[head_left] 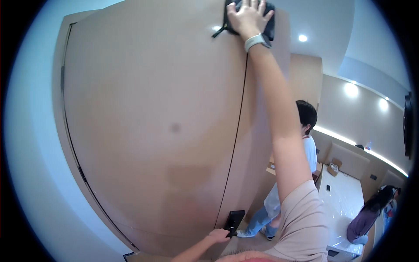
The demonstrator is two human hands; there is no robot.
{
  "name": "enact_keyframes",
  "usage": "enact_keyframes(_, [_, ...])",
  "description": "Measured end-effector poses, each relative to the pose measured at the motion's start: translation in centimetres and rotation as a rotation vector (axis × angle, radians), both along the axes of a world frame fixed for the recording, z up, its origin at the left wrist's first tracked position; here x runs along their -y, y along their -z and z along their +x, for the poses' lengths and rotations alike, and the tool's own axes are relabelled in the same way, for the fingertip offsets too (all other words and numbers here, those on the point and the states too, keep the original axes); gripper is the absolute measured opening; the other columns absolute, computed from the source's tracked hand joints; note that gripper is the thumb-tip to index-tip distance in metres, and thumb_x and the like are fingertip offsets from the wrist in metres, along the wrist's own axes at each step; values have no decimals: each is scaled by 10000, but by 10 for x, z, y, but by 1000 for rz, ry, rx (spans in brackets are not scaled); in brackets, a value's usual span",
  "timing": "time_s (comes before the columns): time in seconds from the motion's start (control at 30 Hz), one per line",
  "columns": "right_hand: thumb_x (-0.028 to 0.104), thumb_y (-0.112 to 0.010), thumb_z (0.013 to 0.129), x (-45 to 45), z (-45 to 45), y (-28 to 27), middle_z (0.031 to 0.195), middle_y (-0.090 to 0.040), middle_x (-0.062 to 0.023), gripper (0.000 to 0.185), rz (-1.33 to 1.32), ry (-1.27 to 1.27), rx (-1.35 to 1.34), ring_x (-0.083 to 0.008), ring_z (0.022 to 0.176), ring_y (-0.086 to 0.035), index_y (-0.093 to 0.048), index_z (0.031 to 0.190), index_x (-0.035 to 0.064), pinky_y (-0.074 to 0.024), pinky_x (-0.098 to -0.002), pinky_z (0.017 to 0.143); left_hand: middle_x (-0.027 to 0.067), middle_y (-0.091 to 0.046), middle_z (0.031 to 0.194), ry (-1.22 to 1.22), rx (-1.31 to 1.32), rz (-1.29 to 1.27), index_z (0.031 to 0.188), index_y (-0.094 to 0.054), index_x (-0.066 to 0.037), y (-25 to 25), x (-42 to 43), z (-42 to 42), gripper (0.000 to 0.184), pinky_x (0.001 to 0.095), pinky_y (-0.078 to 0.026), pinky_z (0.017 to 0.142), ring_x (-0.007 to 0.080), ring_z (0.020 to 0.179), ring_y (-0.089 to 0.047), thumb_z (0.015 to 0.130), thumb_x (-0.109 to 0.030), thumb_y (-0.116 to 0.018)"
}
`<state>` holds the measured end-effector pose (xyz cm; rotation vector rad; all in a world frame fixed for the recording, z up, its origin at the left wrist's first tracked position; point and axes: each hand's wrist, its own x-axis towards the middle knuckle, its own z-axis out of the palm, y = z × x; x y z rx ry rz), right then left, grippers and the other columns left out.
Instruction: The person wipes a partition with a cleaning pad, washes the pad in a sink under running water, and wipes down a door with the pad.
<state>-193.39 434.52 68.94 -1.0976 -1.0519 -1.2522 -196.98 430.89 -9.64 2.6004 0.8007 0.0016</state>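
Note:
High on a light wooden door (pixel 152 87), my right hand (pixel 249 19) presses a black cloth (pixel 270 30) to the surface with its fingers spread over it. A dark strap-like end of the cloth hangs to the left. My left hand (pixel 219 236) is low down, fingers closed around the black door handle (pixel 230 234) below a black lock plate (pixel 236 217). A watch with a pale band (pixel 254 41) is on my right wrist.
Behind my right arm a person in a white top (pixel 310 153) stands close by. Another person in purple (pixel 364 222) sits at the edge of a plastic-covered bed (pixel 342 203), where a cardboard box (pixel 334 167) and a phone-like black object (pixel 328 187) lie.

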Motion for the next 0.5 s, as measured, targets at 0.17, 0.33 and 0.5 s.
enact_keyframes(0.17, [410, -521, 896, -61, -117, 91, 1597, -370, -107, 629, 10, -181, 620, -396, 1486, -280, -484, 1475, 166, -95, -664, 1197, 202, -724, 993, -12, 28, -55, 1043, -703, -59, 10, -7, 2, 356, 517, -562, 844, 379, 947, -705, 884, -362, -604])
enact_keyframes(0.33, [492, -729, 740, -78, -206, 342, 1455, -472, -132, 665, -400, -400, 1452, -388, 1381, -379, -596, 1253, 90, -175, -722, 1167, 214, -716, 975, -58, 170, 25, 1017, -706, -56, 10, 2, 0, 323, 512, -560, 845, 395, 934, -696, 855, -323, -620])
enact_keyframes(0.5, [324, -786, 598, -81, -202, 378, 1341, -570, -112, 592, -672, -765, 1636, -327, 1338, -439, -671, 1144, 126, -228, -642, 1163, 203, -707, 907, -87, 378, 123, 918, -701, -47, 12, 28, -2, 274, 522, -552, 825, 394, 904, -695, 840, -306, -656])
